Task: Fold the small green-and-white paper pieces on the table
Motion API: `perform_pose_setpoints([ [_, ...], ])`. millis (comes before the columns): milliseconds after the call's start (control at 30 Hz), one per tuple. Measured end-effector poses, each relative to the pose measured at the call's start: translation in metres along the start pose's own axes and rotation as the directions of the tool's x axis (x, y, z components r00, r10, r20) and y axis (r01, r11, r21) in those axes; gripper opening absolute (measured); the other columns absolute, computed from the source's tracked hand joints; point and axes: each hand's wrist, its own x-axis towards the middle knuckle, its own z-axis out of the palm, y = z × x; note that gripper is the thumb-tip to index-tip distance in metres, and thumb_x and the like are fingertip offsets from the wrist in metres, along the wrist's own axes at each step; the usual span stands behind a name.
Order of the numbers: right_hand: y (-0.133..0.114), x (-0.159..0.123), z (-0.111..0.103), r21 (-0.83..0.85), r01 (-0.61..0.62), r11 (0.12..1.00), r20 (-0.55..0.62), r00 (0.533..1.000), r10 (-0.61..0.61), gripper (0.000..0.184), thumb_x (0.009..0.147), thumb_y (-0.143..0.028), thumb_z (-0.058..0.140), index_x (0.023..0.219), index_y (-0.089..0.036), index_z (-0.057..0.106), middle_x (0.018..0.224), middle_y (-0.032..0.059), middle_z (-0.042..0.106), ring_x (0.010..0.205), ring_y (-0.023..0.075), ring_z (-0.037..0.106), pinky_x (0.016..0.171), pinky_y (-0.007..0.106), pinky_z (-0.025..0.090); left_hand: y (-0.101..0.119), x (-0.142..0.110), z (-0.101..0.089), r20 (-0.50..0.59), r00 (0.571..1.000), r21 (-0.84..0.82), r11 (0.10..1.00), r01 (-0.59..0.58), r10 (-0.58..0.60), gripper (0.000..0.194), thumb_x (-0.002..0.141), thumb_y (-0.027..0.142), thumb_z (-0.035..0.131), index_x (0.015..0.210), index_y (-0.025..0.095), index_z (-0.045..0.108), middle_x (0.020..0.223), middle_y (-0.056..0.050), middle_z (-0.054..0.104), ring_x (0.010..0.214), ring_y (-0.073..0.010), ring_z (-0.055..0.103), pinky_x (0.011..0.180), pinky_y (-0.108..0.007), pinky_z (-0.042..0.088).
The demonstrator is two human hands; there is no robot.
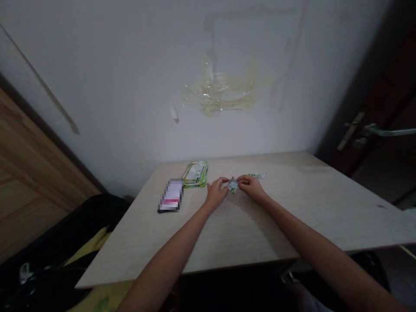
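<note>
Both my hands rest on a pale wooden table (292, 216) near its far edge. My left hand (216, 193) and my right hand (251, 186) pinch a small folded green-and-white wrapper (232, 185) between their fingertips, holding it just above the tabletop. A thin green-and-white strip (258, 175) lies just beyond my right hand. A stack of green-and-white packets (195, 173) lies to the left of my left hand.
A phone (171, 196) lies flat left of the packets. A white wall with tape remains (221, 93) stands right behind the table. A dark door with a metal handle (380, 130) is at right, a wooden panel (29, 173) and dark bag (65, 242) at left.
</note>
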Motion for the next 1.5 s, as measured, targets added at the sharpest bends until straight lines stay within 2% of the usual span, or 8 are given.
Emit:
perform_pose_setpoints([
  [333,-0.002,0.000,0.000,-0.021,-0.007,1.000,-0.038,0.999,0.007,0.022,0.068,-0.022,0.058,0.085,-0.016,0.072,0.082,0.0077,0.076,0.077,0.0207,0.070,0.075,0.033,0.054,-0.003,0.001,0.000,0.016,1.000,-0.089,0.996,0.018,-0.017,0.032,0.079,0.014,0.057,0.105,0.024,0.071,0.114,-0.005,0.074,0.120,-0.0255,0.059,0.110,-0.050,0.038],
  [500,-0.005,-0.001,-0.002,-0.054,-0.005,0.999,-0.051,0.999,0.002,0.023,0.069,-0.021,0.058,0.085,-0.016,0.073,0.084,0.0071,0.076,0.078,0.0200,0.069,0.076,0.032,0.053,-0.006,0.001,-0.001,0.000,1.000,-0.082,0.996,-0.017,0.017,0.029,0.081,0.016,0.057,0.105,0.024,0.071,0.114,-0.005,0.073,0.117,-0.0236,0.061,0.106,-0.045,0.042],
  [667,-0.004,0.000,-0.004,-0.106,-0.004,0.994,-0.069,0.998,-0.004,0.022,0.071,-0.023,0.060,0.085,-0.016,0.075,0.081,0.0067,0.076,0.075,0.0197,0.068,0.073,0.031,0.052,-0.008,0.003,-0.003,-0.012,1.000,-0.068,0.997,-0.026,0.025,0.020,0.082,0.019,0.060,0.098,0.022,0.072,0.103,-0.005,0.075,0.106,-0.0222,0.065,0.100,-0.040,0.047],
  [933,0.001,0.001,-0.003,-0.077,-0.019,0.997,-0.092,0.996,0.012,0.020,0.070,-0.026,0.062,0.083,-0.017,0.076,0.082,0.0067,0.076,0.077,0.0206,0.068,0.074,0.032,0.052,-0.025,0.009,0.002,-0.044,0.997,-0.201,0.977,-0.077,0.070,0.016,0.081,0.021,0.060,0.090,0.019,0.073,0.089,-0.004,0.076,0.088,-0.0180,0.069,0.088,-0.032,0.052],
  [1067,0.004,0.002,-0.004,-0.090,-0.010,0.996,-0.078,0.997,0.003,0.019,0.072,-0.025,0.062,0.083,-0.019,0.077,0.086,0.0065,0.076,0.085,0.0226,0.070,0.085,0.036,0.052,-0.028,0.010,0.004,-0.050,0.998,-0.217,0.975,-0.051,0.041,0.015,0.077,0.020,0.063,0.086,0.018,0.075,0.089,-0.004,0.077,0.090,-0.0185,0.070,0.090,-0.033,0.052],
  [1233,0.005,0.001,-0.005,-0.138,0.013,0.990,-0.107,0.994,-0.028,0.018,0.073,-0.025,0.065,0.084,-0.021,0.078,0.103,0.0078,0.075,0.109,0.0255,0.066,0.105,0.042,0.043,-0.023,0.008,0.003,-0.047,0.998,-0.224,0.974,-0.044,0.034,0.016,0.077,0.025,0.066,0.087,0.017,0.076,0.089,-0.004,0.077,0.087,-0.0188,0.070,0.086,-0.032,0.053],
  [1367,0.002,0.001,-0.005,-0.183,-0.009,0.983,-0.099,0.995,-0.010,0.018,0.073,-0.024,0.066,0.085,-0.022,0.079,0.106,0.0090,0.075,0.112,0.0265,0.065,0.107,0.044,0.042,-0.017,0.006,0.001,-0.062,0.998,-0.225,0.974,-0.030,0.016,0.024,0.081,0.037,0.066,0.087,0.016,0.075,0.086,-0.005,0.076,0.083,-0.0183,0.069,0.080,-0.029,0.052],
  [1500,0.003,0.001,-0.004,-0.195,-0.007,0.981,-0.071,0.997,-0.007,0.019,0.073,-0.025,0.067,0.087,-0.022,0.080,0.109,0.0100,0.074,0.114,0.0273,0.064,0.107,0.044,0.042,-0.016,0.006,0.002,-0.070,0.997,-0.231,0.973,0.004,-0.021,0.026,0.078,0.041,0.069,0.082,0.016,0.074,0.079,-0.004,0.075,0.077,-0.0176,0.068,0.076,-0.028,0.051],
])
